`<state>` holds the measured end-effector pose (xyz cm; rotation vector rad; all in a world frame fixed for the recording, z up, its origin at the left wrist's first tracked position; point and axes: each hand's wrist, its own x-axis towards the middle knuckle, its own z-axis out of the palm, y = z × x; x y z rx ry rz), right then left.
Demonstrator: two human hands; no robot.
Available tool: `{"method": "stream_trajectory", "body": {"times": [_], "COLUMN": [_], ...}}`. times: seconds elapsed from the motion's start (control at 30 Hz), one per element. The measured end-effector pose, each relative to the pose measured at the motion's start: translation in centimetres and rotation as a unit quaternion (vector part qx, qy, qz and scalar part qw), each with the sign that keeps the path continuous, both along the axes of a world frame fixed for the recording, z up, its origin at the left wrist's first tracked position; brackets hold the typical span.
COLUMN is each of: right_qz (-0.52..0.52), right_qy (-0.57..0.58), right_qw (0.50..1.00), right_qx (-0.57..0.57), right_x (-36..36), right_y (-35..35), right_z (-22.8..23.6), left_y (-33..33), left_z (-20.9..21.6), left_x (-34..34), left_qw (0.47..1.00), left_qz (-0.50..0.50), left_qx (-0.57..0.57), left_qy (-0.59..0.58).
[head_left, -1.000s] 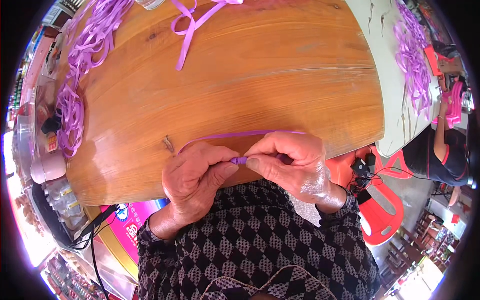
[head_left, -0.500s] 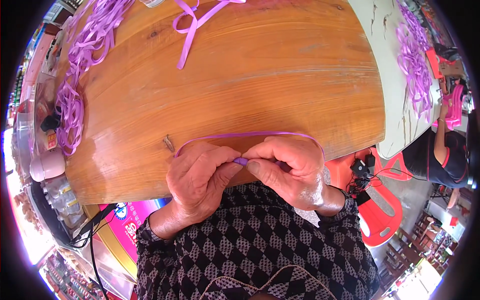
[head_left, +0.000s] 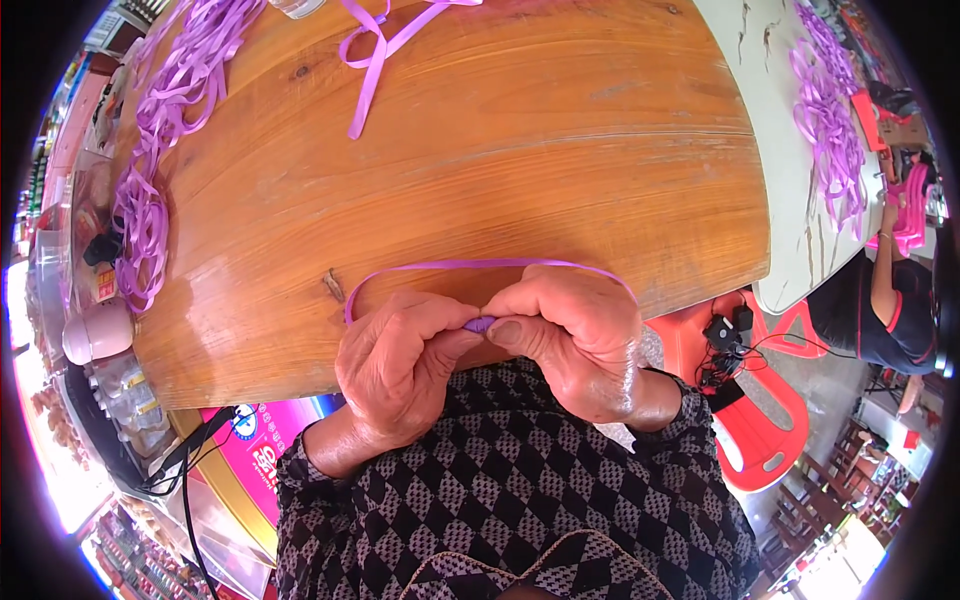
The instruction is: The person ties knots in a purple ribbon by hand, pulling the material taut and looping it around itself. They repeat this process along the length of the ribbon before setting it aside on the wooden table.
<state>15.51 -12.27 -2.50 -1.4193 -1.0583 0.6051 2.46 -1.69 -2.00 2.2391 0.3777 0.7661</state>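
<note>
My left hand [head_left: 400,365] and my right hand [head_left: 570,330] meet at the near edge of a wooden table [head_left: 560,150]. Between their fingertips they pinch a thin purple ribbon [head_left: 480,265]. The ribbon arcs in a loop over the tabletop from one hand round to the other. Its ends are folded together at the pinch point and mostly hidden by my fingers.
A tied purple ribbon bow [head_left: 375,50] lies at the table's far side. A heap of purple ribbons [head_left: 150,180] runs along the left edge. More ribbons [head_left: 825,110] lie on a white table to the right, where another person [head_left: 880,300] sits. A red plastic stool [head_left: 760,420] stands beside me.
The ribbon, first running straight off to the right, now bends into a loop between my hands. My right hand has drawn in closer to the left.
</note>
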Motion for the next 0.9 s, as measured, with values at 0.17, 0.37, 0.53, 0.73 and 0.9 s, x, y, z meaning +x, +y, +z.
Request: {"method": "stream_trajectory", "body": {"times": [0.17,0.37,0.53,0.73,0.9], "right_qz": [-0.006,-0.013,0.038,0.077,0.065], "right_qy": [-0.053,-0.056,-0.024,0.076,0.318], "right_qw": [0.998,0.997,0.999,0.991,0.934], "right_qx": [0.024,0.043,0.025,-0.078,-0.151], "right_x": [0.2,-0.1,0.6,0.7,0.7], "right_y": [-0.1,-0.1,-0.5,-0.6,-0.4], "right_z": [-0.3,0.1,0.3,0.7,1.3], "left_y": [-0.3,-0.6,-0.5,0.0,-0.3], "left_z": [0.0,0.0,0.1,0.3,0.3], "left_x": [0.1,-0.1,-0.3,0.4,0.3], "left_qw": [1.000,0.992,0.988,0.975,0.993], "left_qz": [0.006,0.010,-0.020,-0.068,0.005], "left_qx": [0.030,0.126,0.151,0.209,0.113], "left_qy": [0.000,0.012,-0.003,-0.026,0.027]}}
